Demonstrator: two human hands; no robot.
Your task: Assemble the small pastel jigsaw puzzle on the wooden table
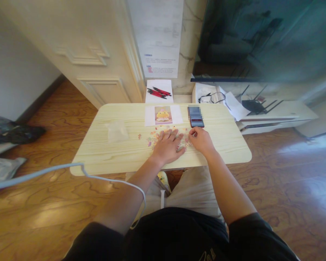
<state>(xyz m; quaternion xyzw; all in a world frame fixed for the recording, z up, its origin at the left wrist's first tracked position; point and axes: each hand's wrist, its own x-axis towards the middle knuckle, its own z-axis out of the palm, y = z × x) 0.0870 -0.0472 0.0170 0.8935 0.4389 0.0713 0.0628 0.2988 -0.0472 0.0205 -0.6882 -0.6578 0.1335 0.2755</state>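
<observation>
Small colourful jigsaw puzzle pieces [153, 139] lie scattered in the middle of a pale wooden table [97, 145]. My left hand [167, 145] rests flat over them, its fingers spread, and hides some. Close by on the right, my right hand [201, 139] has thumb and forefinger curled together at the edge of the pieces; what is between the fingertips, if anything, is too small to make out. A single piece or small cluster [139, 136] lies apart on the left. Behind the pieces is a sheet with a printed picture of a yellow figure [163, 115].
A phone [196, 116] lies just beyond my right hand. On the left is a translucent plastic bag [117, 131]. Red and black pens [159, 92] sit on white paper behind the table. A pale cable [103, 177] crosses the table's front left corner and my left arm.
</observation>
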